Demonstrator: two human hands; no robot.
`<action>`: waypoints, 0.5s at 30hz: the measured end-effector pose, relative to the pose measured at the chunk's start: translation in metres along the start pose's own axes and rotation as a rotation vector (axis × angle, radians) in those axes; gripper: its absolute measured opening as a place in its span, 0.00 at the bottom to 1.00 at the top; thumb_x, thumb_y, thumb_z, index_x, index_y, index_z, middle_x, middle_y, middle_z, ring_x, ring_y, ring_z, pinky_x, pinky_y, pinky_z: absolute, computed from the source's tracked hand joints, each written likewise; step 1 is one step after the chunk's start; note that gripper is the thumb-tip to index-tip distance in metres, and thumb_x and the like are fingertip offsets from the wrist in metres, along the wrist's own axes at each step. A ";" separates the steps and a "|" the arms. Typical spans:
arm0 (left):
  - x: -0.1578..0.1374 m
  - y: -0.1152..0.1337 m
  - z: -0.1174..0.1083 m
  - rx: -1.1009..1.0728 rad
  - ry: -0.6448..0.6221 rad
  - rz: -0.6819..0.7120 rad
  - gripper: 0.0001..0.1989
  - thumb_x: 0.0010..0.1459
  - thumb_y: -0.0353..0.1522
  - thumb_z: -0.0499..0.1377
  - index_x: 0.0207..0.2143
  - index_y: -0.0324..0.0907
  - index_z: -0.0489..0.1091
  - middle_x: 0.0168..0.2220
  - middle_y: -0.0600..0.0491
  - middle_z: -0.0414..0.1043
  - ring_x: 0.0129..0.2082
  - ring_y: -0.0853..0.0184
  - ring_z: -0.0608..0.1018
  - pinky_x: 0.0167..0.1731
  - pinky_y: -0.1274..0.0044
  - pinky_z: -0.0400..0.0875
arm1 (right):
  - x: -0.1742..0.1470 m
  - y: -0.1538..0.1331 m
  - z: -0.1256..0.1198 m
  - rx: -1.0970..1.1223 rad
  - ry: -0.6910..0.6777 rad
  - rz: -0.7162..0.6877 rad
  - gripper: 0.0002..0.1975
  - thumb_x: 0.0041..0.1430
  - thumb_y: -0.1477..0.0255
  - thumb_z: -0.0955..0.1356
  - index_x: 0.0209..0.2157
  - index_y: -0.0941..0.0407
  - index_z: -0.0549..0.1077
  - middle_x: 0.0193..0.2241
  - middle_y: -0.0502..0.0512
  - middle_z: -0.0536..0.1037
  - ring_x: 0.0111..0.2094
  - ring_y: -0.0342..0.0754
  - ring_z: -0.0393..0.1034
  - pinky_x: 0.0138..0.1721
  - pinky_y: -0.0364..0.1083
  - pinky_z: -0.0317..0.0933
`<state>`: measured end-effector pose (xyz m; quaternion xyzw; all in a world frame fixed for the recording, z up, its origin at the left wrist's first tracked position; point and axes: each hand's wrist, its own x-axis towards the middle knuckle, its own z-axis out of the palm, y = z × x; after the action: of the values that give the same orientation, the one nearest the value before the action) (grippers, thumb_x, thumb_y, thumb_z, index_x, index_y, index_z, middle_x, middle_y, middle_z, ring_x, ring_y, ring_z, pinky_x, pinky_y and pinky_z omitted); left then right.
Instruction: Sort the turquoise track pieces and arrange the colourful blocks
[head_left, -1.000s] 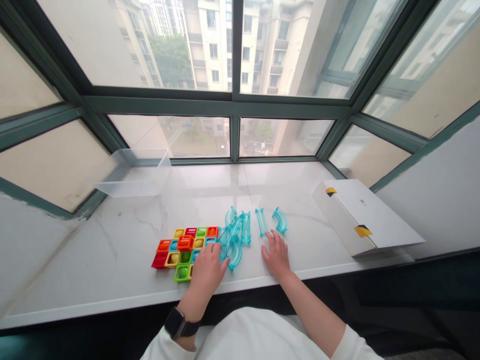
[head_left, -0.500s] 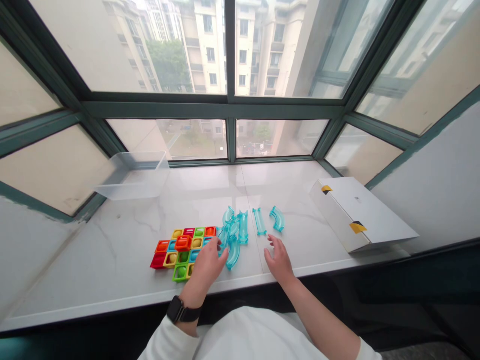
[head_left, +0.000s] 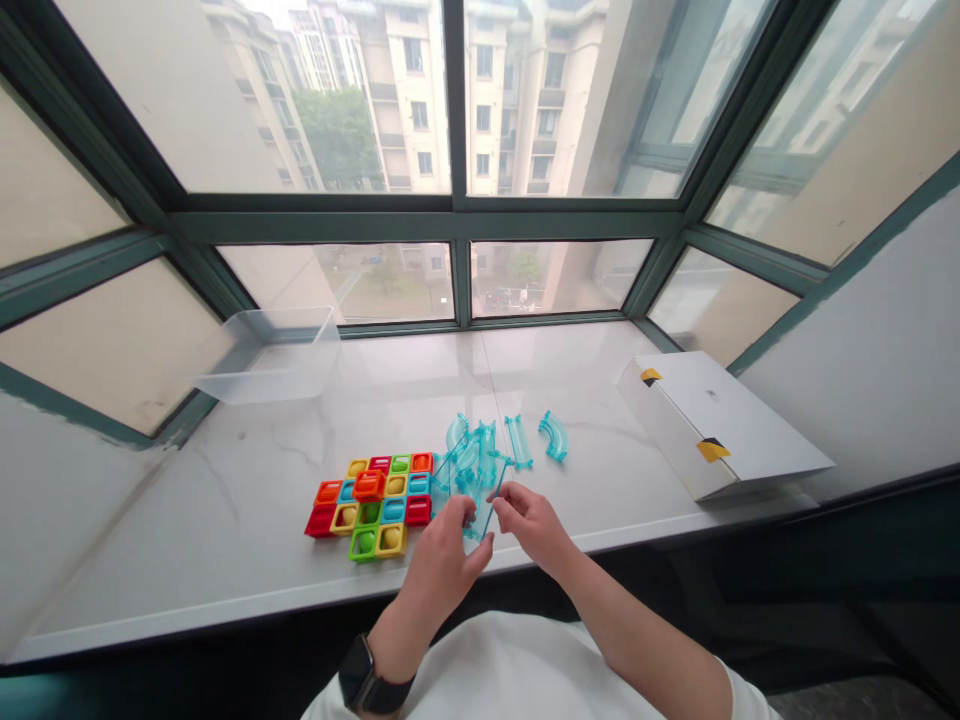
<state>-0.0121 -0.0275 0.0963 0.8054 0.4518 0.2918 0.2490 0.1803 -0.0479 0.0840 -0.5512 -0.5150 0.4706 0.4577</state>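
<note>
In front of me, a translucent blue track piece [head_left: 498,482] is held between both hands, tilted and seen nearly edge-on. My right hand [head_left: 538,526] pinches its right side between thumb and fingers. At its lower left, my left hand [head_left: 441,556] has its fingers curled around the piece, partly hiding it. Just beyond the hands lies a pile of clear blue track pieces [head_left: 459,440], straight and curved. A straight track [head_left: 518,442] and a curved track [head_left: 553,437] lie apart to the right. Colourful square blocks [head_left: 394,510] sit together left of my left hand.
An orange block [head_left: 368,486] is stacked on the others. A clear plastic bin [head_left: 274,385] stands at the back left of the white marble sill [head_left: 247,500]. A white box [head_left: 739,420] with yellow-and-black tabs is on the right. Framed windows [head_left: 461,225] enclose the sill.
My left hand has moved right and nearer from the pile, bringing a track piece. My right hand has moved left and closed its fingers on that piece.
</note>
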 end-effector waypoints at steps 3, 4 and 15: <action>-0.002 -0.002 0.002 0.016 0.065 0.037 0.14 0.60 0.35 0.63 0.46 0.46 0.63 0.38 0.53 0.73 0.37 0.62 0.78 0.39 0.70 0.76 | -0.001 -0.004 0.000 0.027 0.011 0.005 0.16 0.66 0.55 0.70 0.42 0.54 0.77 0.24 0.47 0.74 0.28 0.45 0.69 0.34 0.44 0.65; -0.002 -0.002 0.003 0.014 0.085 0.051 0.16 0.60 0.35 0.63 0.48 0.46 0.63 0.39 0.52 0.73 0.38 0.61 0.78 0.40 0.70 0.76 | -0.002 -0.005 0.000 0.031 0.015 0.006 0.15 0.65 0.56 0.70 0.43 0.54 0.77 0.24 0.47 0.74 0.28 0.46 0.70 0.34 0.44 0.65; 0.000 0.012 0.000 -0.276 -0.116 -0.160 0.15 0.72 0.44 0.52 0.53 0.46 0.67 0.37 0.51 0.79 0.35 0.61 0.81 0.37 0.71 0.74 | 0.006 -0.020 0.003 0.221 0.111 0.192 0.18 0.59 0.53 0.72 0.33 0.55 0.75 0.19 0.47 0.74 0.23 0.45 0.68 0.30 0.45 0.65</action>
<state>-0.0050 -0.0331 0.1038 0.7406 0.4550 0.2834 0.4052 0.1746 -0.0410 0.1034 -0.5693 -0.3789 0.5348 0.4963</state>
